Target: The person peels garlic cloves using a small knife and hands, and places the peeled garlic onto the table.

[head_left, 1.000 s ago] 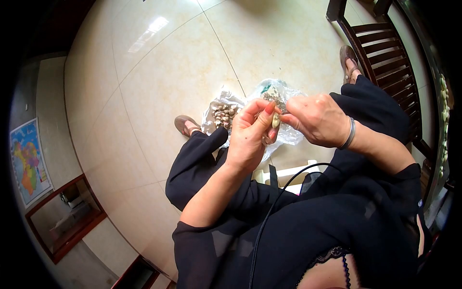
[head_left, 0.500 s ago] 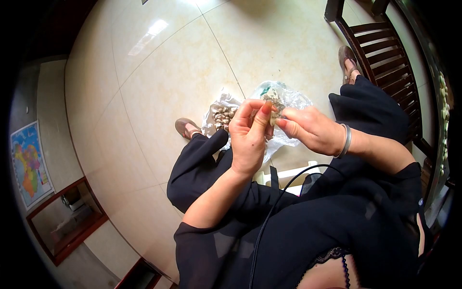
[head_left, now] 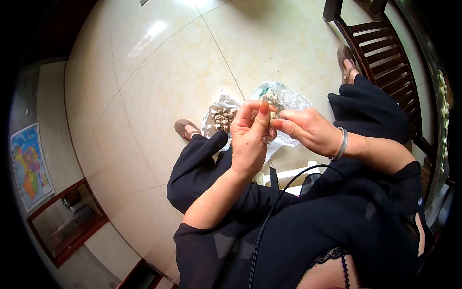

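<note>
My left hand (head_left: 249,139) is raised over the floor, its thumb and fingertips closed round a small pale piece (head_left: 273,115) whose kind I cannot make out. From the other side, the thumb and fingers of my right hand (head_left: 310,131) pinch the same piece. A metal bangle (head_left: 342,143) circles the right wrist. Below the left hand, several small brown-and-white rounded pieces (head_left: 222,117) lie on a white plastic bag (head_left: 208,126). Behind the fingers spreads a clear plastic bag (head_left: 299,100) with greyish scraps (head_left: 273,98) on it, partly hidden by the hands.
Both bags lie on the pale tiled floor (head_left: 168,86) between the person's shoes. A dark slatted wooden chair (head_left: 389,60) stands at the right. Under the lap shows part of a white stool (head_left: 288,174), and a black cable (head_left: 269,216) runs across the clothing. A map (head_left: 31,166) hangs at the left.
My right thumb and fingers have shifted slightly left, closer against the left fingertips. The pale piece between them shows a little differently. The bags on the floor look the same.
</note>
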Demonstrator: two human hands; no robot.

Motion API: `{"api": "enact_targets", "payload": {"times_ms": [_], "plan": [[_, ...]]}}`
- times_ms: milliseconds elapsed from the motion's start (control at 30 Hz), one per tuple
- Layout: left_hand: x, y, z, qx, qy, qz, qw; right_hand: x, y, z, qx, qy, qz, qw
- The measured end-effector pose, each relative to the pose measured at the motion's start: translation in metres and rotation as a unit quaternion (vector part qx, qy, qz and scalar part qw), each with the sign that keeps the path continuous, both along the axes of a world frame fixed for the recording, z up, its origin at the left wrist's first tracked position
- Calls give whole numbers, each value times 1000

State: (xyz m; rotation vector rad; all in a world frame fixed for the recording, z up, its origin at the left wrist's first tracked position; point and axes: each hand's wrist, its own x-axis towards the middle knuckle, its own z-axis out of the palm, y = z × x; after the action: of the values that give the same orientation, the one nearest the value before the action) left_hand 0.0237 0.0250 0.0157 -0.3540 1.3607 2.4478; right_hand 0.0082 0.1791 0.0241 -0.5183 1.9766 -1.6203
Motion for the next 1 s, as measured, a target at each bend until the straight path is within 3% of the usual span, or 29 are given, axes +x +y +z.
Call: {"api": "enact_targets", "payload": {"times_ms": [600, 667, 767, 1000], "plan": [[-7, -10, 5, 79, -72, -63, 992, -2, 1, -1, 134, 255, -7, 958], [-9, -12, 0, 93, -72, -63, 991, -2, 1, -1, 216, 372, 4, 903], [-11, -15, -5, 107, -61, -59, 991, -2, 0, 0, 213, 426, -3, 880], [-9, -16, -2, 101, -50, -76, 991, -10, 6, 3, 209, 351, -25, 912]]}}
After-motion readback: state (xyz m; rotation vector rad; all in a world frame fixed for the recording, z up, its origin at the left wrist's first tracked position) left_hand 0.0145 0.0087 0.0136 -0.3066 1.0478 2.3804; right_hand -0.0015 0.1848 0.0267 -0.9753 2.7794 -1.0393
